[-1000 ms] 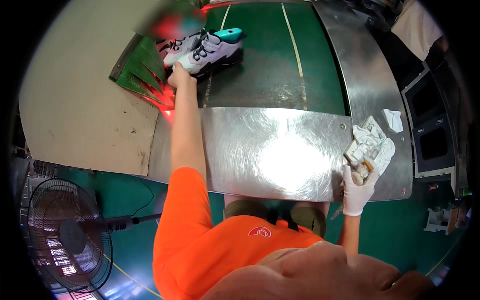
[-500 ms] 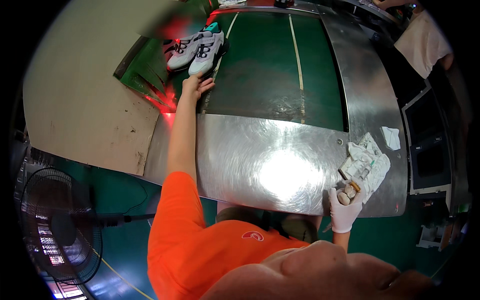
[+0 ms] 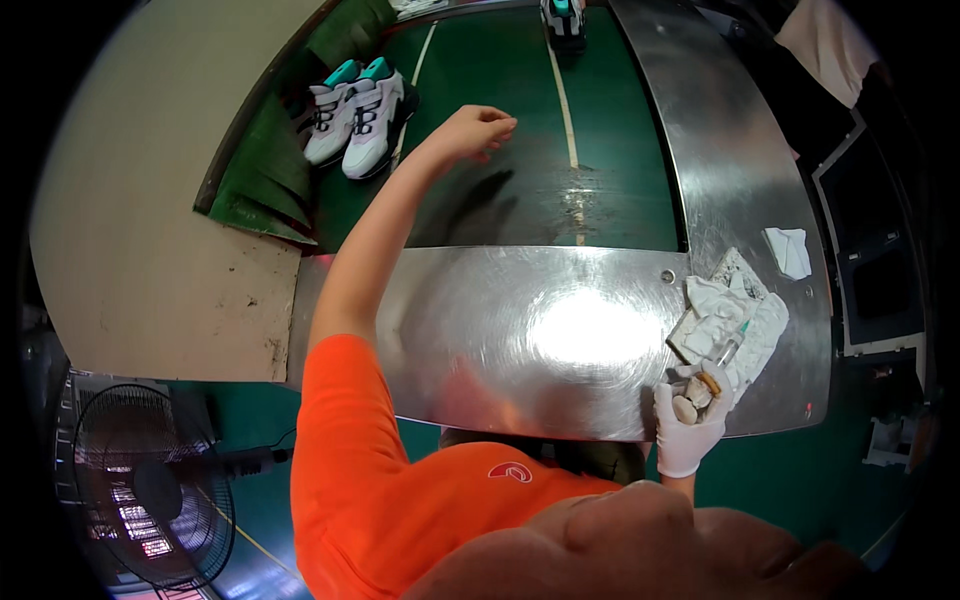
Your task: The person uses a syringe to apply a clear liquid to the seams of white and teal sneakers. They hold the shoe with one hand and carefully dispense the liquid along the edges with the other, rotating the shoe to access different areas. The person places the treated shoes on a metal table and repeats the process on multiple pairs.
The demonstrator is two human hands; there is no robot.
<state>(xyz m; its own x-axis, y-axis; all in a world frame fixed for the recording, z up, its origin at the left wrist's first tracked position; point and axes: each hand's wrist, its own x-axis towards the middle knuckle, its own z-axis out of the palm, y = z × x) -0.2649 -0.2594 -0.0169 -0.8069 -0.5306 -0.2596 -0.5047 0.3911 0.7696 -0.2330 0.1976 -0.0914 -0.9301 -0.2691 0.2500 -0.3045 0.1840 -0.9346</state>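
Observation:
My bare left hand (image 3: 478, 133) hangs over the green conveyor belt (image 3: 490, 75), its fingers loosely bent and apart with nothing in them. To its left stands a pair of white and black sneakers (image 3: 368, 135) with teal linings, side by side and apart from the hand. Another sneaker (image 3: 566, 28) with teal lining is at the belt's far end, cut off by the picture's edge. At the near right corner of the metal table, my white-gloved right hand (image 3: 688, 440) is closed around a pale lumpy thing (image 3: 697, 393) with a yellow-brown band; its kind is unclear.
Crumpled white cloth (image 3: 720, 308) lies on a flat pad by my right hand, with a clear syringe-like tube (image 3: 735, 342) on it. A folded white cloth piece (image 3: 788, 252) is farther right. Green flaps (image 3: 260, 170) and a beige board (image 3: 160, 200) border the left; a fan (image 3: 155, 490) stands below.
My left hand has let go of the sneaker's toe and moved right over the belt. The sneaker pair sits nearer and farther left in view. Another sneaker now shows at the far end.

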